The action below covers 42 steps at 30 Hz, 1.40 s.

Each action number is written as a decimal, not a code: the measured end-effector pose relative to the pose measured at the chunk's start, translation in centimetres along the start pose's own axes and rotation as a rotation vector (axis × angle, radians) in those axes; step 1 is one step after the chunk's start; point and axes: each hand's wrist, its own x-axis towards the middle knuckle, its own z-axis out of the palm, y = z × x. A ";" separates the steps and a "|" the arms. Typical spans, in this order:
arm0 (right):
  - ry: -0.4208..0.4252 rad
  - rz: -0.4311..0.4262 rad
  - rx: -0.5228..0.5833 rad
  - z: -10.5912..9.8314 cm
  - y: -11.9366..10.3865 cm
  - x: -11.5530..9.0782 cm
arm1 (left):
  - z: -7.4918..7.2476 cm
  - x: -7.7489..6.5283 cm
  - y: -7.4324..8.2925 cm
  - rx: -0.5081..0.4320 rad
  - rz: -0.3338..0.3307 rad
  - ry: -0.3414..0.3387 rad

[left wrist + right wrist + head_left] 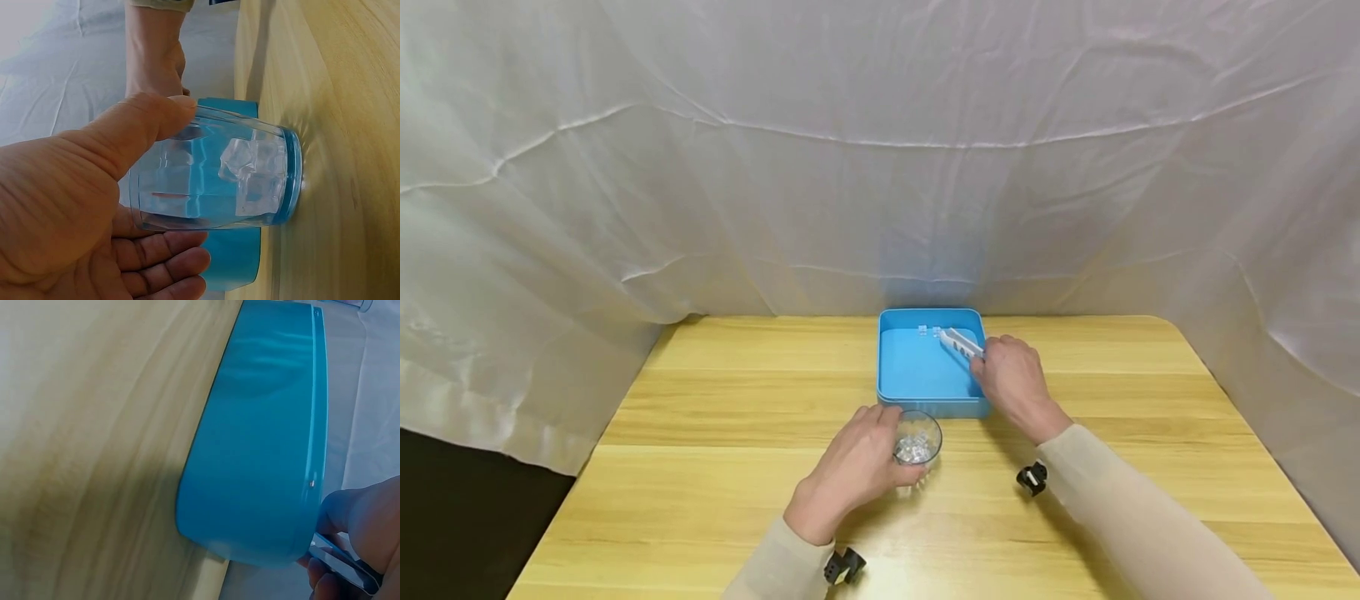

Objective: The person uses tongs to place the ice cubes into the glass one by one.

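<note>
My left hand (pixel 863 458) grips a clear drinking glass (pixel 215 172) that stands on the table, with the thumb on one side and the fingers on the other. Inside the glass lie several clear ice cubes (pixel 253 175). White tongs (pixel 961 343) are in my right hand (pixel 1017 379), over the right side of a shallow blue box (pixel 925 375). Their tips are beside a clear cube (pixel 936 331) near the box's back wall; whether they pinch it I cannot tell. Another clear cube (pixel 922 330) is just to its left.
The box stands at the back of the wooden table (pixel 737 400), near a pale hanging curtain (pixel 812 208). The glass is in front of the box's near wall (pixel 932 407). In the right wrist view, the box's outer side (pixel 256 437) hides the cubes and the tong tips.
</note>
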 end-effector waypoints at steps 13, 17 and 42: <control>0.047 -0.019 0.087 -0.2 0.2 -0.6 | -0.2 0.0 -0.4 -0.002 -0.005 0.007; 0.053 -0.030 0.106 -0.6 0.2 -1.0 | -0.2 0.0 -0.4 -0.007 -0.004 0.011; 0.094 -0.166 0.239 -5.1 -1.5 -8.0 | -0.6 -0.3 -0.3 -0.041 -0.028 -0.012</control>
